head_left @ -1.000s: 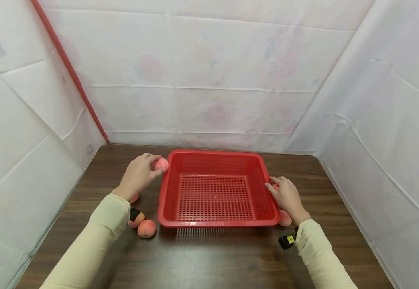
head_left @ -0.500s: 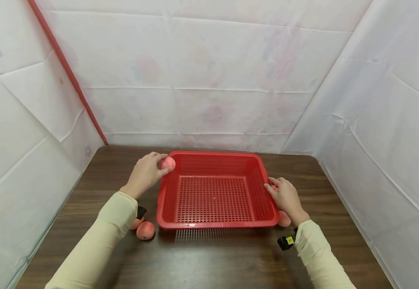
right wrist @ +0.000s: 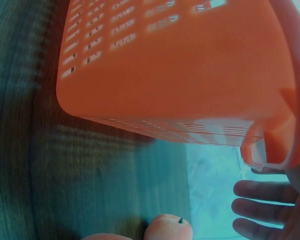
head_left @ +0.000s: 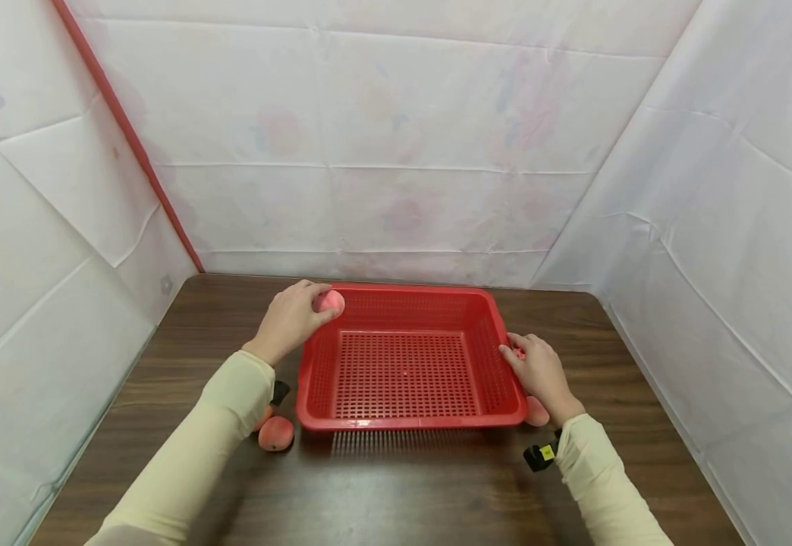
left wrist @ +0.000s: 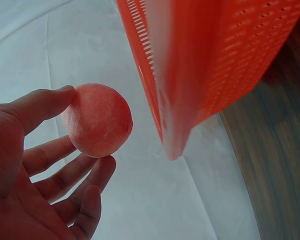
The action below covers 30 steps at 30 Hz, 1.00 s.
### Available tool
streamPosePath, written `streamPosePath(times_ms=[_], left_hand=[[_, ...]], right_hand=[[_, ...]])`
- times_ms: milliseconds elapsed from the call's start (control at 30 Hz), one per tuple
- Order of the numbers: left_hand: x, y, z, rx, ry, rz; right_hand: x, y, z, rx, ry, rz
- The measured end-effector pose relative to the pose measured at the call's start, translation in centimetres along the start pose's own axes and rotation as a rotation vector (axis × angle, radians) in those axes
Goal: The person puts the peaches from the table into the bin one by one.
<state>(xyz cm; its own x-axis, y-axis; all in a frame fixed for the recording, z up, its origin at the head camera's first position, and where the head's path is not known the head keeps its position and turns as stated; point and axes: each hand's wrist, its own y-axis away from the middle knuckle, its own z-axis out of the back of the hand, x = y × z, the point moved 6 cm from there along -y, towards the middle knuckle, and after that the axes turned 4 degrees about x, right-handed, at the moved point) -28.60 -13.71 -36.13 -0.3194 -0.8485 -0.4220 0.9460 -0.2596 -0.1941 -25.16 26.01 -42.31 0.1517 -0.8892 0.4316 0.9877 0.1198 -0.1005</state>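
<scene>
In the head view my left hand (head_left: 293, 318) holds a pink peach (head_left: 330, 303) over the back left corner of a red plastic basket (head_left: 406, 423). The left wrist view shows the peach (left wrist: 97, 120) pinched between thumb and fingertips, beside the basket's rim (left wrist: 177, 120). On the opposite side, my right hand (head_left: 539, 371) grips the basket's right rim, thumb on top. From the right wrist, its lower fingers (right wrist: 265, 202) stretch out below the rim, while the thumb is hidden. The perforated basket floor is bare.
Left of the basket lie a peach (head_left: 276, 434) and another peach (head_left: 263, 417), partly behind the left sleeve. A peach (head_left: 537, 411) sits by the right front corner; the right wrist view shows another peach (right wrist: 168, 228). Pale cloth (head_left: 403, 152) walls the brown table (head_left: 396, 493).
My left hand has moved right with the peach, from outside the basket's left rim to over its back left corner. The right hand and basket stay nearly still.
</scene>
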Motion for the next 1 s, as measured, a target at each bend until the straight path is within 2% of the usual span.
streamPosePath(times_ms=[200, 533, 767, 1000], left_hand=[[-0.8, -0.5, 0.3, -0.026, 0.001, -0.021], [-1.7, -1.3, -0.3, 0.010, 0.035, -0.004], [-2.4, -1.8, -0.7, 0.012, 0.036, 0.008], [-2.7, -2.5, -1.6, 0.073, 0.055, 0.052]], right_hand=[[0.1, -0.2, 0.0, -0.006, 0.002, 0.002], [0.1, -0.2, -0.1, -0.011, 0.008, -0.001], [0.1, 0.0, -0.1, -0.004, 0.003, -0.006], [0.0, 0.1, -0.1, -0.009, 0.001, -0.013]])
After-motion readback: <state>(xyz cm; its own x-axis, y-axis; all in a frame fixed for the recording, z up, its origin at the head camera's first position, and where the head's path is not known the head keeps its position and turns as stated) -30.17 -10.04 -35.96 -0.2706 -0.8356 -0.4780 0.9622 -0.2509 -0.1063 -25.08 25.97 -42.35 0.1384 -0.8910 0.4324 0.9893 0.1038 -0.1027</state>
